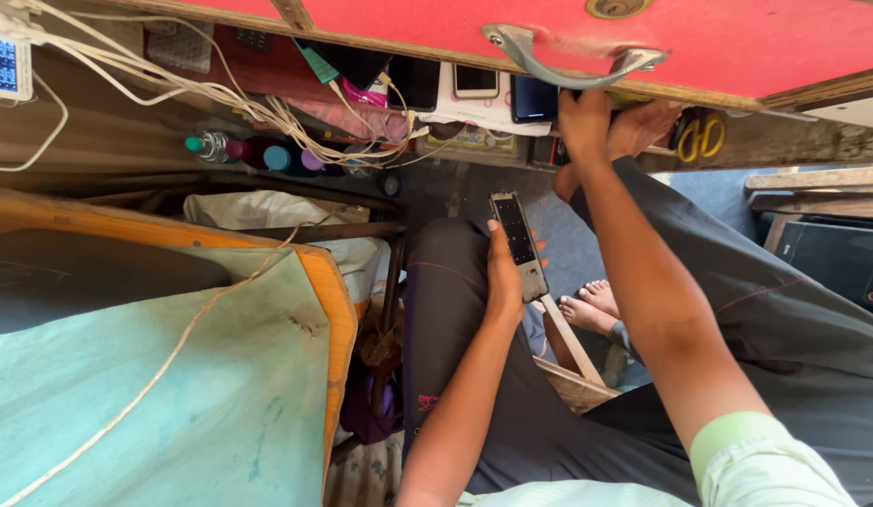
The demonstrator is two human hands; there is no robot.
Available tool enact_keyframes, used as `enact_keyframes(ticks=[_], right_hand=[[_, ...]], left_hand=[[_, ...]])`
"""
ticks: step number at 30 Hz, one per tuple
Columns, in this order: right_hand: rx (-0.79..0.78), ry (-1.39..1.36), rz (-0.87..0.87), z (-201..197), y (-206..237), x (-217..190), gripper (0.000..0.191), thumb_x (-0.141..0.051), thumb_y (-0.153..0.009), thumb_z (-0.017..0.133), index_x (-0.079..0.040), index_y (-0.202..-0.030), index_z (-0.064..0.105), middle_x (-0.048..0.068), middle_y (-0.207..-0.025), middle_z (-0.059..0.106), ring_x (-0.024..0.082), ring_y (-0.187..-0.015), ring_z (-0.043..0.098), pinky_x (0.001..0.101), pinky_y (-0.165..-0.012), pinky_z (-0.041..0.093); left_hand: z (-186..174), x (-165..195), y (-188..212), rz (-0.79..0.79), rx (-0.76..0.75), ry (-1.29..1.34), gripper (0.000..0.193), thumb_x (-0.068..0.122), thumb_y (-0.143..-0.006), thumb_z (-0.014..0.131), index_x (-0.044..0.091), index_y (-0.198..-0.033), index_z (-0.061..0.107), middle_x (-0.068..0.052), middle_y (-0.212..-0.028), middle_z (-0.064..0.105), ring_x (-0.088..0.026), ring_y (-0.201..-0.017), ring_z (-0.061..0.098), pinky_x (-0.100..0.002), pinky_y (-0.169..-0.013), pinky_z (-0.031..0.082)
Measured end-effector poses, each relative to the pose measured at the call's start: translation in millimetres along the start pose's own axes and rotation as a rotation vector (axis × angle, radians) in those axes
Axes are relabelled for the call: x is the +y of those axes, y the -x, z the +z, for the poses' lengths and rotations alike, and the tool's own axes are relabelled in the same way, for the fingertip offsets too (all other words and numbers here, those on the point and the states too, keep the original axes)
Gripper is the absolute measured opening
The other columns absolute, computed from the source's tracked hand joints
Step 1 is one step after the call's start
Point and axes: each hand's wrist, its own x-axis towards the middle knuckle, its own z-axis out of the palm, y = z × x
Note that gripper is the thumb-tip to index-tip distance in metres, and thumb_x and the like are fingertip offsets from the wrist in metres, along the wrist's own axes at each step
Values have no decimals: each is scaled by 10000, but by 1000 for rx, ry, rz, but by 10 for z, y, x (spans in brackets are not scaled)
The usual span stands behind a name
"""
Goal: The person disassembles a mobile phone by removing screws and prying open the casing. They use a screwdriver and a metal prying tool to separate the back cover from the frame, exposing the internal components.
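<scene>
Left hand [504, 272] clamped on a phone frame [519, 246] over my lap, while my right hand [605, 127] reaches into the red drawer [737, 47], grip hidden; picking out a part seems next.

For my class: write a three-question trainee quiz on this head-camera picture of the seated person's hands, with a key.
1. True or false: the left hand holds a dark, narrow phone frame.
2. Where does the right hand reach?
A. into the open red drawer
B. onto the green cloth
C. down to the bare feet
3. Fill in: the drawer's front bears a grey metal ____.

Key
1. True.
2. A. Its fingers go in under the drawer's edge; whether they grip anything is hidden.
3. Handle.
</scene>
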Motion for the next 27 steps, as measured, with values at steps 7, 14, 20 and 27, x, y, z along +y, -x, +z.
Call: enact_keyframes(ticks=[7, 14, 20, 27], right_hand=[[-120, 94, 311, -154, 208, -546, 839, -499, -739, 879, -12, -1329, 534, 228, -1280, 583, 430, -1141, 616, 509, -923, 495], [-257, 211, 506, -154, 153, -675, 1025, -628, -677, 846, -3, -1397, 472, 229, -1390, 496, 441, -1182, 596, 529, -941, 498], [-207, -293, 490, -480, 265, -433, 783, -463, -751, 859, 88, -1260, 634, 180, -1173, 677, 293, -1053, 652, 391, -903, 516], [-332, -553, 417, -1313, 1491, -175, 659, -331, -762, 854, 34, -1269, 644, 92, -967, 628, 188, -862, 562, 354, -773, 453]], left_hand=[[-27, 46, 42, 23, -16, 8, 770, 680, -1001, 317, 42, -1359, 555, -133, -1140, 653, -234, -981, 690, -376, -757, 589], [8, 89, 108, 53, 3, -28, 789, 688, -1001, 311, 22, -1341, 561, -130, -1115, 651, -235, -955, 690, -371, -732, 590], [43, 120, 233, 55, 6, -19, 781, 691, -998, 333, 15, -1302, 577, -136, -1090, 666, -232, -907, 703, -361, -680, 602], [178, -15, 433, 6, -10, -49, 763, 716, -993, 352, 25, -1186, 613, -121, -976, 666, -273, -774, 648, -357, -577, 568]])
